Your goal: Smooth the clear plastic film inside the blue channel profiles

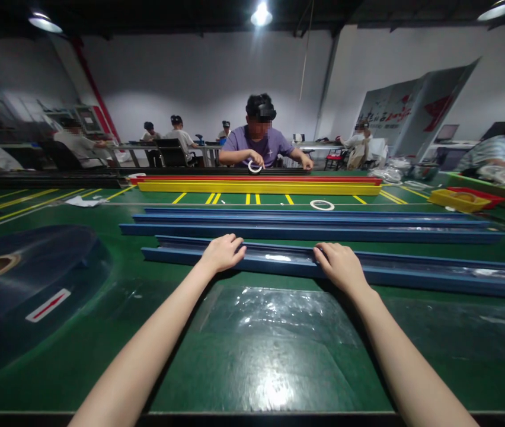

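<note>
A long blue channel-shaped strip [279, 267] lies crosswise before me on the green table, with what looks like shiny clear film inside its trough. My left hand [223, 253] is closed over the strip left of its middle, fingers curled on the rim. Farther right, my right hand [339, 265] grips the same strip, its thumb and fingertips at the trough. Between the hands the strip is bare of fingers. Just behind it, more blue strips [306, 231] lie roughly parallel. A sheet of clear plastic film [274, 314] lies flat between my forearms.
A large dark blue roll [34, 290] with a cardboard core lies at left. Beyond the blue strips are yellow and red strips [256, 187] and a white tape ring [322, 205]. A co-worker [259, 136] sits opposite, holding another ring. Yellow tray [459, 200] stands at right.
</note>
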Tool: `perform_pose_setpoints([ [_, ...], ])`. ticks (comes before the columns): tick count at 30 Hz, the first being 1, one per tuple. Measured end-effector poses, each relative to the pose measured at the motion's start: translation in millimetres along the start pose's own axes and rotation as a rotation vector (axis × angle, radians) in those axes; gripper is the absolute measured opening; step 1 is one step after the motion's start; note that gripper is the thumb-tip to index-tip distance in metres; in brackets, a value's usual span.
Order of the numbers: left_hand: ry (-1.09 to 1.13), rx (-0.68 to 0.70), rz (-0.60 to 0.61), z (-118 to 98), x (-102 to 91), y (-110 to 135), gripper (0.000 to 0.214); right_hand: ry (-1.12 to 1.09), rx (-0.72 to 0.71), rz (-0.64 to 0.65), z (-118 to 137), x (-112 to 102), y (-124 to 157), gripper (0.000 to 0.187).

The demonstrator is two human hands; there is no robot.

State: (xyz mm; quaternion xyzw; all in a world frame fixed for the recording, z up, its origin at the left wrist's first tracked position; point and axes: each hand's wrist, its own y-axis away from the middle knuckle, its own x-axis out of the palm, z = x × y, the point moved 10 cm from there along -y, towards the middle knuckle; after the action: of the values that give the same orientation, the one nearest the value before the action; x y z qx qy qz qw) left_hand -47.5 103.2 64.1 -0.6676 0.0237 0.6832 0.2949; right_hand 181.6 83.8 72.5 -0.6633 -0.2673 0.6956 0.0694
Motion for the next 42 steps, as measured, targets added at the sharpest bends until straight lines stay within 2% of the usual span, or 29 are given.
perform_pose_setpoints([
  [5,-0.032,-0.085,0.043,50,-0.6,19,0.038,-0.105,0.023,-0.008,-2,-4,1,0.039],
  [10,-0.074,-0.146,0.05,88,-0.4,34,0.043,-0.141,-0.009,0.003,2,0,0,0.038],
  [14,-0.123,-0.152,0.029,110,1.5,41,0.049,-0.13,-0.005,-0.001,-2,4,0,0.037],
  [19,-0.182,-0.122,0.015,117,5.6,43,0.053,-0.026,-0.033,-0.004,-1,6,-2,0.04],
  [26,-0.217,-0.187,0.03,132,2.9,47,0.05,0.12,-0.274,0.024,10,13,-3,0.043],
  [32,-0.17,-0.244,-0.008,140,1.9,50,0.05,0.149,-0.31,0.023,10,17,-9,0.041],
  [38,-0.196,-0.412,-0.168,145,-3.0,55,0.049,0.06,-0.366,-0.09,12,15,-17,0.036],
  [42,-0.201,-0.434,-0.16,148,0.0,52,0.048,0.058,-0.391,-0.138,9,16,-25,0.037],
])
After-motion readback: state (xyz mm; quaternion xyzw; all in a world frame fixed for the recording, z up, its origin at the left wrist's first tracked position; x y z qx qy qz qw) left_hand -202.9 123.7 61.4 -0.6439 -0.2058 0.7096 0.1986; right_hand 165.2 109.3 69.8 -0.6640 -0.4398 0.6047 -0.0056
